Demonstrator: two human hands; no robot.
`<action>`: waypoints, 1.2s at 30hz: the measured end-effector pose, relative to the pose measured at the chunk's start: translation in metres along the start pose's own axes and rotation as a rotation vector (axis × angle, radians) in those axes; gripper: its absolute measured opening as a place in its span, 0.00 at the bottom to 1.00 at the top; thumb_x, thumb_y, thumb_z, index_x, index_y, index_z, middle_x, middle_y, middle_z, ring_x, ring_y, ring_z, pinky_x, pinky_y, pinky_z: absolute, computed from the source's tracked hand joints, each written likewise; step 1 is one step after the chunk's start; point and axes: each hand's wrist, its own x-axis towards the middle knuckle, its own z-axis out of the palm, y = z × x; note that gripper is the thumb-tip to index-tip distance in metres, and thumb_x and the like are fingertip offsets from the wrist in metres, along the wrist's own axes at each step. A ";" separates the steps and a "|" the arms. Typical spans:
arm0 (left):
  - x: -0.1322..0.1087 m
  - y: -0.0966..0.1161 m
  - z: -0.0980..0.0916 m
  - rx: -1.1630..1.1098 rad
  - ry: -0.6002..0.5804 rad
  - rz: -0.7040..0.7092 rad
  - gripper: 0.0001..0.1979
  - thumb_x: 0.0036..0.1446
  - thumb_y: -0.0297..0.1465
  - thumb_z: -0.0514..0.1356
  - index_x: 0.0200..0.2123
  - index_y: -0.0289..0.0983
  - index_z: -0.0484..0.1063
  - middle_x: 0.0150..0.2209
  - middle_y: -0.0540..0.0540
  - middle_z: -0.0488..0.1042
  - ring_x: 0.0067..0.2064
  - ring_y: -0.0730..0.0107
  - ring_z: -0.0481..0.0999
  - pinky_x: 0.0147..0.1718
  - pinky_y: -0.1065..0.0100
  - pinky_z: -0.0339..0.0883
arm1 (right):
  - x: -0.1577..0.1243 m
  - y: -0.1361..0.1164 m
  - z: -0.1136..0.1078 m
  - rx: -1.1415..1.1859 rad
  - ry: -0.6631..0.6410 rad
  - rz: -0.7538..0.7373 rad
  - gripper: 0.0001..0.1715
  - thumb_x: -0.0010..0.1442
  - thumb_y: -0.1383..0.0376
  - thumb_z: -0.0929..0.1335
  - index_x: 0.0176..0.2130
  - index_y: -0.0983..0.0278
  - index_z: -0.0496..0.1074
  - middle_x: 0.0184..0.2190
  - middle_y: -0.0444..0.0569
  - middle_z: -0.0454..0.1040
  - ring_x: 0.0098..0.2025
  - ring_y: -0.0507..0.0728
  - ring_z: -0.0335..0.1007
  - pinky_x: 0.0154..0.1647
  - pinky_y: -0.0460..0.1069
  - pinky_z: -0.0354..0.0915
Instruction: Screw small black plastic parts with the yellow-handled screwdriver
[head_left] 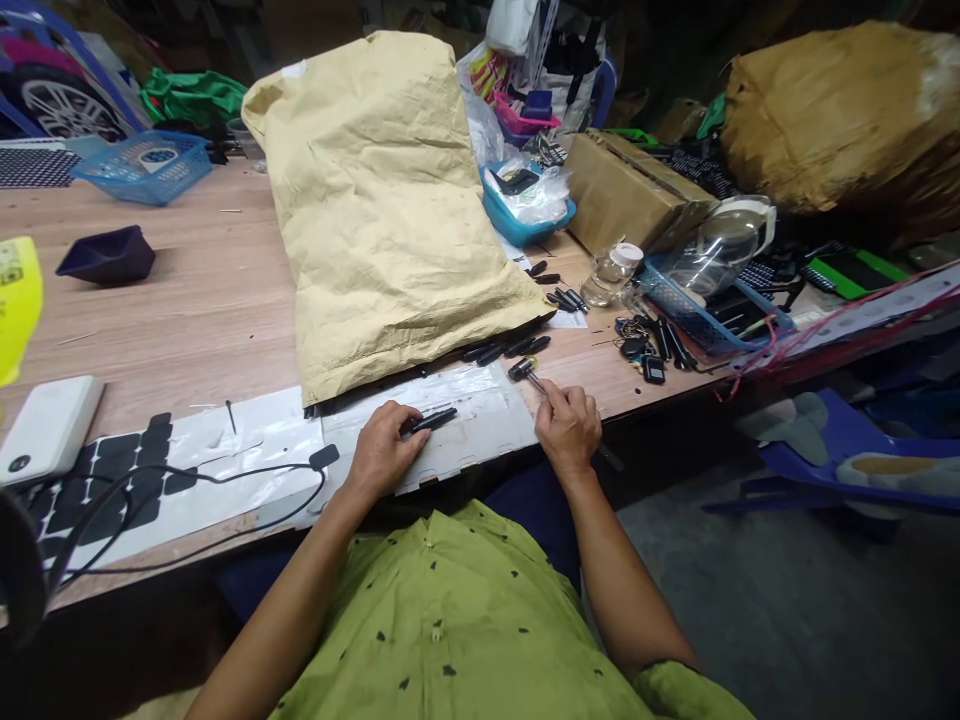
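Near the table's front edge, my left hand (386, 447) is closed on a slim black piece (436, 420) lying over a flat white board (480, 420). My right hand (570, 425) is wrapped round the handle of a small hammer (521, 369), whose dark head points left, just right of the board. Several black pieces (491, 353) lie in a row behind the board, partly beside the lower edge of a large cream paper bag (390, 220). More black pieces (568, 300) rest on white paper to the right of the bag.
On the left are a white device (51, 428), a sheet of black stickers (112, 480), a looping black cable (225, 478) and a dark tray (109, 256). Rightward stand a glass jar (611, 275), a blue basket (712, 310) and a cardboard box (630, 195).
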 end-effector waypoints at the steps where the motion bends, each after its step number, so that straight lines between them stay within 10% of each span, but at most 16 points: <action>1: -0.001 0.000 0.000 0.018 0.002 0.011 0.05 0.55 0.31 0.64 0.37 0.41 0.75 0.37 0.48 0.75 0.40 0.62 0.74 0.42 0.62 0.70 | 0.000 0.001 0.000 0.004 -0.003 -0.001 0.22 0.60 0.71 0.66 0.50 0.57 0.80 0.36 0.52 0.68 0.39 0.59 0.58 0.38 0.52 0.53; 13: 0.029 0.020 0.006 0.060 -0.181 0.102 0.04 0.56 0.33 0.65 0.35 0.40 0.76 0.37 0.45 0.75 0.43 0.57 0.74 0.42 0.61 0.69 | 0.000 0.001 -0.001 -0.033 0.046 -0.020 0.20 0.63 0.71 0.65 0.48 0.58 0.81 0.35 0.51 0.69 0.38 0.59 0.59 0.38 0.51 0.53; 19: 0.017 0.009 0.002 -0.285 -0.119 -0.003 0.09 0.56 0.35 0.64 0.40 0.39 0.74 0.35 0.49 0.77 0.35 0.66 0.75 0.37 0.65 0.70 | 0.000 0.001 0.000 -0.020 0.021 -0.010 0.20 0.62 0.70 0.66 0.49 0.57 0.80 0.35 0.51 0.68 0.39 0.59 0.58 0.38 0.52 0.53; 36: 0.009 -0.005 0.011 -0.060 0.002 0.071 0.05 0.54 0.31 0.67 0.36 0.41 0.78 0.37 0.47 0.76 0.43 0.58 0.72 0.47 0.57 0.68 | -0.002 -0.003 -0.034 0.279 -0.066 -0.038 0.20 0.68 0.67 0.62 0.54 0.60 0.78 0.37 0.52 0.74 0.40 0.59 0.69 0.45 0.52 0.66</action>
